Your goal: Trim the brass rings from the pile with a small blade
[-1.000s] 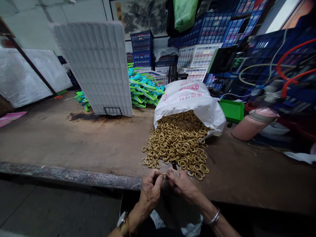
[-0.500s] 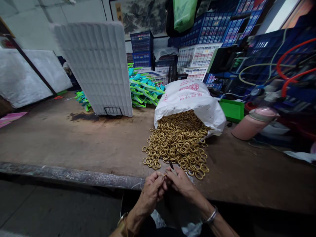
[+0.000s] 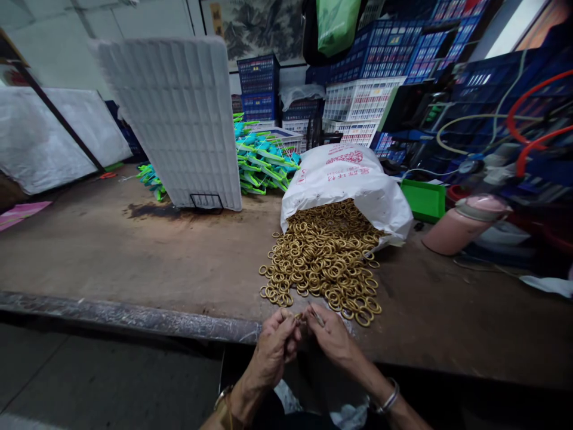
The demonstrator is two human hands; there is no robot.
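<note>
My left hand point(image 3: 271, 349) is closed, with a gold-coloured ring point(image 3: 298, 316) pinched at its fingertips, mostly covered by the fingers. Close against it, my right hand point(image 3: 335, 339) grips a small knife point(image 3: 317, 315); its slim blade points up and away from me, and the handle is largely hidden. Both hands are at the table's front edge. Just beyond them, a heap of gold-coloured rings point(image 3: 320, 263) spills from the mouth of a white sack point(image 3: 340, 173) with red print, lying on its side.
On the brown table point(image 3: 201, 263), a white ribbed panel point(image 3: 174, 125) leans in a black wire stand. Green and turquoise plastic pieces point(image 3: 264, 161) lie behind it. To the right are a pink bottle point(image 3: 463, 226) and a green tray point(image 3: 423, 200). Stacked crates point(image 3: 353, 98) rise at the back.
My right hand has turned slightly, and the knife is now tilted lower, its blade nearer the ring. The left hand keeps its pinch in almost the same place.
</note>
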